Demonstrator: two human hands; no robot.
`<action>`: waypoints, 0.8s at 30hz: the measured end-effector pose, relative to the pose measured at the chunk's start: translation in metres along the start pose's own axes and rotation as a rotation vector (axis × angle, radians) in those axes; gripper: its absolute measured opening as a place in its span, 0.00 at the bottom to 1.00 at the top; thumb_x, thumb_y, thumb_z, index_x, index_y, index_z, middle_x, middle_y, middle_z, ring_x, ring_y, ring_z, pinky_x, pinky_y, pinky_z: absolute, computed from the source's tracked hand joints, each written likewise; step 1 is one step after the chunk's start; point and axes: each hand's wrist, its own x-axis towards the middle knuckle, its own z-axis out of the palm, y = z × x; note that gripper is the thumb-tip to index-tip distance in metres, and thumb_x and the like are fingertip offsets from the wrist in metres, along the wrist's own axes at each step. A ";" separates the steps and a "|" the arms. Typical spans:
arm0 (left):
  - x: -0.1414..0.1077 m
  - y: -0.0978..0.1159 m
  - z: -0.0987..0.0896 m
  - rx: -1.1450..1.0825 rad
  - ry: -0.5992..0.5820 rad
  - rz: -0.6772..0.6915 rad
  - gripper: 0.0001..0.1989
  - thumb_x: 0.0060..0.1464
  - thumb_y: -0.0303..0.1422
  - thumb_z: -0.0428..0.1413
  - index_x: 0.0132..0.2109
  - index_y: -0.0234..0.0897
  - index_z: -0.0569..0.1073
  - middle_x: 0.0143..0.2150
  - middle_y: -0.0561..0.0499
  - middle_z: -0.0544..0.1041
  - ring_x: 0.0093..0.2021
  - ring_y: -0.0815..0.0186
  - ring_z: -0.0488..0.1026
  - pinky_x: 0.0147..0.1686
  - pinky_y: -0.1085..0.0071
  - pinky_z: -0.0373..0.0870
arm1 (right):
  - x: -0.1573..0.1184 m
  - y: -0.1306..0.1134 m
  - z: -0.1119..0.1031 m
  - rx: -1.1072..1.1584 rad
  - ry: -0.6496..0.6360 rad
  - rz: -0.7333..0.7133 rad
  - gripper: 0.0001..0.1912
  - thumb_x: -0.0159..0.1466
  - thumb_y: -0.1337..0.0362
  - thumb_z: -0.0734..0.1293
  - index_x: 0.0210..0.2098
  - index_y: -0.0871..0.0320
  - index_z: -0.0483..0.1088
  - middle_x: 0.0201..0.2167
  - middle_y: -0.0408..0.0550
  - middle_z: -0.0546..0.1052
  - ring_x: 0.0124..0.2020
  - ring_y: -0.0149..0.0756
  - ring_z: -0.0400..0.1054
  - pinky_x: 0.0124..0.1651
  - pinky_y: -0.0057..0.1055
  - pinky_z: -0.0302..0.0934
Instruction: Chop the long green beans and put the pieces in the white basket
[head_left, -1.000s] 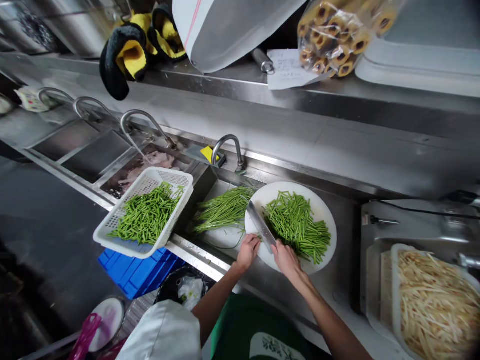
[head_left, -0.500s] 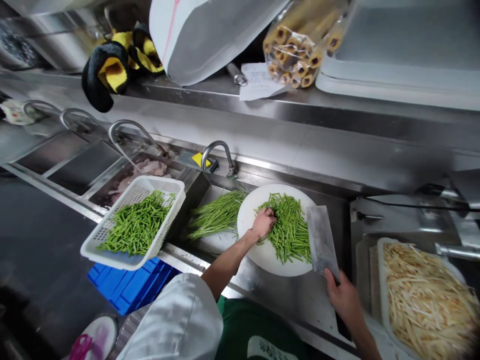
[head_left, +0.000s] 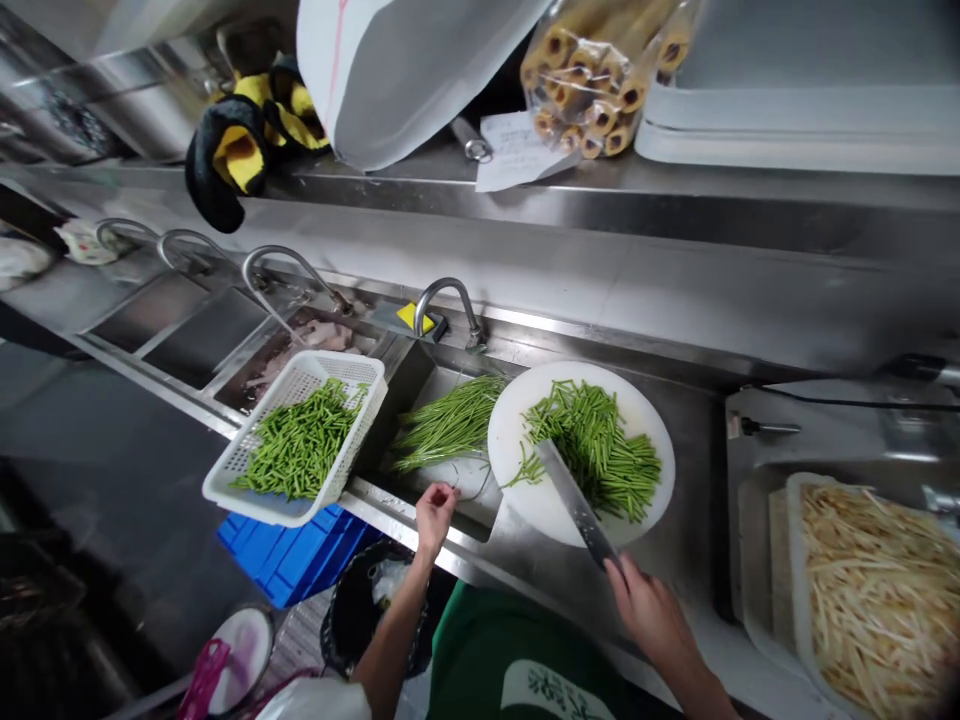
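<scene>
My right hand (head_left: 646,610) grips the handle of a cleaver (head_left: 576,500), whose blade rests over the left part of the cut green stalks (head_left: 630,470) on a round white board (head_left: 517,400). A few cut pieces lie left of the blade. Over the sink's front edge, my left hand (head_left: 436,515) is closed in a pinch; a thin strand seems to show at its fingertips, too small to name. Long uncut green stalks (head_left: 450,420) lie in the sink left of the board. A white perforated basket (head_left: 375,400) holds more cut pieces.
A faucet (head_left: 450,285) arches behind the sink. Under the basket is a blue crate (head_left: 277,560), with a black-lined bin (head_left: 352,610) beside it. A tub of pale strips (head_left: 877,590) stands at right. The steel shelf (head_left: 420,190) above carries gloves, a bag and trays.
My left hand has left the cut stalks and moved left and down to the sink's front edge. The cleaver has swung from the board's right side onto its left part.
</scene>
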 end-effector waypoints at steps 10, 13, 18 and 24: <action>-0.026 -0.003 0.064 0.008 0.091 0.104 0.09 0.54 0.38 0.60 0.34 0.35 0.75 0.32 0.50 0.76 0.33 0.66 0.73 0.37 0.70 0.70 | 0.014 -0.040 0.013 -0.299 -0.117 -0.168 0.21 0.74 0.59 0.50 0.52 0.61 0.70 0.29 0.53 0.82 0.33 0.44 0.79 0.32 0.30 0.60; -0.028 0.002 0.086 0.099 -0.017 0.250 0.08 0.54 0.36 0.61 0.36 0.36 0.75 0.35 0.49 0.75 0.36 0.65 0.72 0.39 0.69 0.69 | 0.016 -0.043 0.017 -0.276 -0.122 -0.157 0.20 0.74 0.61 0.50 0.48 0.61 0.71 0.29 0.53 0.82 0.33 0.43 0.79 0.32 0.30 0.60; -0.028 0.003 0.095 0.230 -0.121 0.327 0.05 0.57 0.26 0.54 0.37 0.37 0.76 0.38 0.48 0.75 0.40 0.63 0.72 0.44 0.66 0.69 | 0.029 -0.046 0.014 -0.149 -0.154 -0.124 0.17 0.73 0.62 0.52 0.44 0.60 0.71 0.33 0.56 0.82 0.36 0.43 0.78 0.34 0.30 0.60; -0.020 0.006 0.097 0.383 -0.201 0.251 0.08 0.56 0.23 0.52 0.34 0.36 0.75 0.34 0.49 0.72 0.34 0.67 0.70 0.39 0.71 0.68 | 0.017 -0.019 0.006 0.041 -0.091 -0.082 0.19 0.72 0.54 0.52 0.40 0.55 0.70 0.29 0.51 0.81 0.34 0.45 0.78 0.33 0.31 0.59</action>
